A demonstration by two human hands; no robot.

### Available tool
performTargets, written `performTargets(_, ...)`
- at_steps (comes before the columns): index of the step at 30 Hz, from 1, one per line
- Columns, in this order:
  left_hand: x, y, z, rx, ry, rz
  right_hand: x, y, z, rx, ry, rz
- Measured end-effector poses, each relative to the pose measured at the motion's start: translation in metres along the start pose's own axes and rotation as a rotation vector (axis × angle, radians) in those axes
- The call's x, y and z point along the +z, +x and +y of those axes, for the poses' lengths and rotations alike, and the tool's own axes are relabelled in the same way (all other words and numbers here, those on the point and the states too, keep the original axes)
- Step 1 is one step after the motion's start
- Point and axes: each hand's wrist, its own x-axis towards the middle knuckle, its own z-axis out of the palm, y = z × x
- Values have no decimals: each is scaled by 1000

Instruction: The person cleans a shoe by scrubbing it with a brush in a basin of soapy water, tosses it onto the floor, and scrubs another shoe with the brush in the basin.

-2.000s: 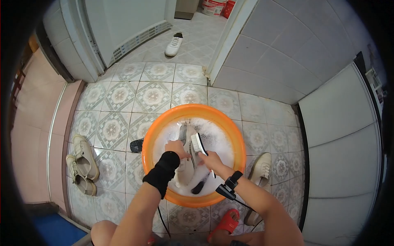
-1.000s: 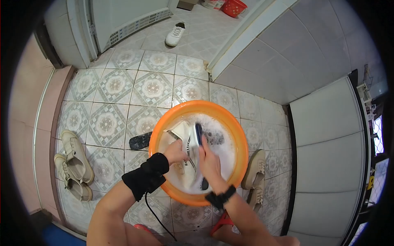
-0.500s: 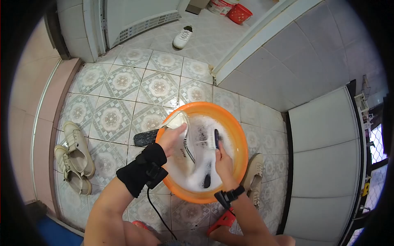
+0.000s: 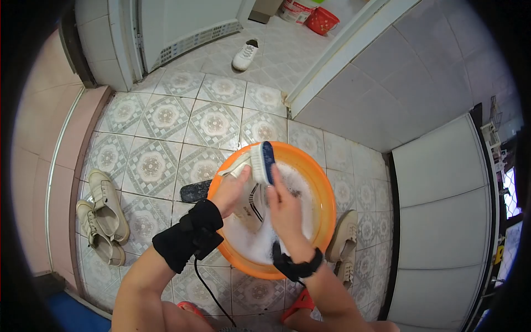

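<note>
An orange basin (image 4: 327,221) of foamy water stands on the tiled floor. My left hand (image 4: 229,193) is closed on a white shoe (image 4: 241,164) with dark stripes, whose lower part lies down in the basin. In my right hand (image 4: 285,213) is a scrubbing brush (image 4: 267,160) with a blue back and white bristles. Its bristles face left, against or very close to the upper end of the shoe; exact contact cannot be made out. White suds (image 4: 298,193) cover much of the water and hide what lies under them.
Beige shoes (image 4: 108,207) lie at the left, and more shoes (image 4: 343,238) sit right of the basin. A dark oblong thing (image 4: 195,192) touches the basin's left side. Farther off are a white shoe (image 4: 245,55) and a red bucket (image 4: 322,21). A cable (image 4: 210,293) hangs from my left wrist.
My right hand has raised the brush from over the suds, up and left to the shoe's upper end. My left hand keeps its hold on the shoe.
</note>
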Motion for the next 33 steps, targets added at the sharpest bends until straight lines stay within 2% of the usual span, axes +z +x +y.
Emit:
performTargets(2,0,-1,-4,48,76,13,22,-12,15,-51,-249,57)
performTargets(3,-5,3,-6,67,9,31,24,-35,27,29,-227,-30)
performTargets(5,-14,5,-1,87,-62,51,21,-77,62,25,-253,-89)
performTargets(7,-14,-1,12,-138,-105,9,10,-79,69,53,-280,-122)
performTargets(8,-8,-4,12,-145,-108,8,3,-56,48,3,-208,-42)
performTargets(9,-1,-6,13,-88,-20,20,-2,-34,29,-50,-134,37)
performTargets(12,5,-4,3,-29,157,21,5,11,-12,-57,-256,-26)
performTargets(14,5,-2,0,64,145,-36,16,-15,21,-49,-217,59)
performTargets(16,4,1,3,136,167,5,19,-71,58,25,-275,-39)
performTargets(18,3,-3,9,-74,73,88,15,-87,79,-20,-288,-42)
performTargets(19,4,-6,13,-56,211,119,15,-90,87,-77,-294,-34)
performTargets(20,3,-6,13,-61,208,124,11,-76,70,-74,-294,-42)
performTargets(22,3,-5,14,-115,209,39,1,-24,18,-57,-77,85)
performTargets(23,5,-5,11,-120,215,34,6,-16,17,-51,-76,91)
performTargets(25,7,-2,5,-25,82,-46,19,-6,18,-95,-189,120)
performTargets(26,4,3,1,-23,83,-49,22,-22,32,-17,-172,91)
performTargets(28,-8,13,-6,65,-120,16,32,-86,83,65,-235,-19)
performTargets(29,-3,0,16,-55,-233,25,30,-110,104,77,-317,-96)
performTargets(30,-4,1,21,-56,-236,25,21,-105,103,78,-320,-98)
performTargets(32,-10,0,27,-23,-211,24,4,-86,96,212,-305,-68)
performTargets(33,-9,-1,30,9,-220,39,-1,-71,87,142,-204,66)
